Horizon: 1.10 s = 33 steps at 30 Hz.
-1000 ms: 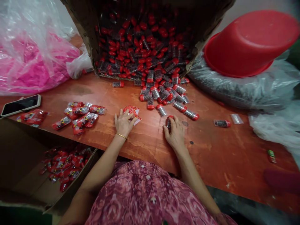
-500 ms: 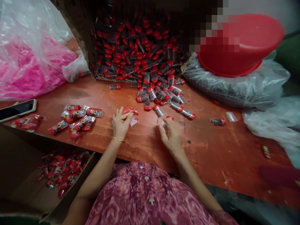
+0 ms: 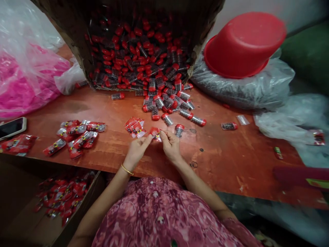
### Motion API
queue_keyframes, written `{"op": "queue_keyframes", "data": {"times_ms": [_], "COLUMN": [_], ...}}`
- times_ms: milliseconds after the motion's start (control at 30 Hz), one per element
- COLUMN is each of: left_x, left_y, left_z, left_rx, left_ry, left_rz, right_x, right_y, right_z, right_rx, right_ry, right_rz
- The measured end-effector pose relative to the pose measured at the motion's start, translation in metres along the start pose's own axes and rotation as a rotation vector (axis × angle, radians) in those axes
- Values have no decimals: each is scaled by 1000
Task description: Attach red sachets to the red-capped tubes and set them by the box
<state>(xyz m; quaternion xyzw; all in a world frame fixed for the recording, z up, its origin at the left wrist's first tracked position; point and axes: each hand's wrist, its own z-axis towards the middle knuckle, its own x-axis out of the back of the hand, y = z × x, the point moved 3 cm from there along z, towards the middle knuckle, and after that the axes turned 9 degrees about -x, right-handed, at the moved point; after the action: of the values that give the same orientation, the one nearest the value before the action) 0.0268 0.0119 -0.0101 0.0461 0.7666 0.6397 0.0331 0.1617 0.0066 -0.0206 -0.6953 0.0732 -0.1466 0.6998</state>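
Observation:
Between my two hands is a small red printed plastic packet, pinched at its edges. My left hand has thumb and fingers closed on its left side. On its right edge, the fingers of my right hand are closed too. A few more flat red packets lie on the table just beyond my left hand. One clear tube with a red cap and dark contents rests just beyond my right hand. More such tubes lie loosely piled farther back.
A large carton lies open at the back, spilling red-capped tubes. Filled red packets lie left, near a phone. Below stands a box of filled packets. Back right, a red tub sits on a plastic sack.
My left hand has lifted one red packet off the small stack and moved right. My right hand has let go of a tube and come left to grip the packet's other edge.

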Motion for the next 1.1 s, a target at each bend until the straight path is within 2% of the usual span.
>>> {"op": "queue_keyframes", "data": {"times_ms": [67, 133, 200, 300, 400, 500, 567, 667, 767, 833, 933, 1033, 1100], "left_x": [-13, -22, -27, -30, -29, -27, -25, -24, -26, -27, -26, -21, -20], "left_y": [-1, -2, -2, -3, -3, -2, 0, 1, 0, -1, -2, -3, -3], "left_z": [-5, -8, -7, -3, 2, 4, 4, 5, 5, 5, 4, 3, 4], "left_rx": [129, 204, 222, 176, 160, 238, 288, 344, 401, 424, 420, 394, 373], "left_ry": [-80, -33, 43, 126, 151, 149, 160, 161, 137, 123, 126, 138, 146], "left_rz": [-219, -393, -502, -519, -508, -561, -586, -622, -660, -665, -663, -651, -635], "right_x": [3, 2, 0, -2, 2, 19, 39, 66, 74, 72, 68, 69, 70], "right_y": [1, 3, 4, 5, 4, 1, 1, 7, 19, 23, 22, 11, 2], "right_z": [-3, -7, -9, -12, -11, -4, 4, 16, 19, 16, 5, -11, -22], "right_rx": [16, 13, -1, -13, -5, 23, 21, -110, -154, -104, -61, -124, -183], "right_ry": [21, 13, -1, -4, -36, -19, 104, 301, 278, 226, 117, -27, -111], "right_rz": [-36, -37, -19, -12, -91, -311, -571, -991, -1142, -1067, -709, -252, -79]}}
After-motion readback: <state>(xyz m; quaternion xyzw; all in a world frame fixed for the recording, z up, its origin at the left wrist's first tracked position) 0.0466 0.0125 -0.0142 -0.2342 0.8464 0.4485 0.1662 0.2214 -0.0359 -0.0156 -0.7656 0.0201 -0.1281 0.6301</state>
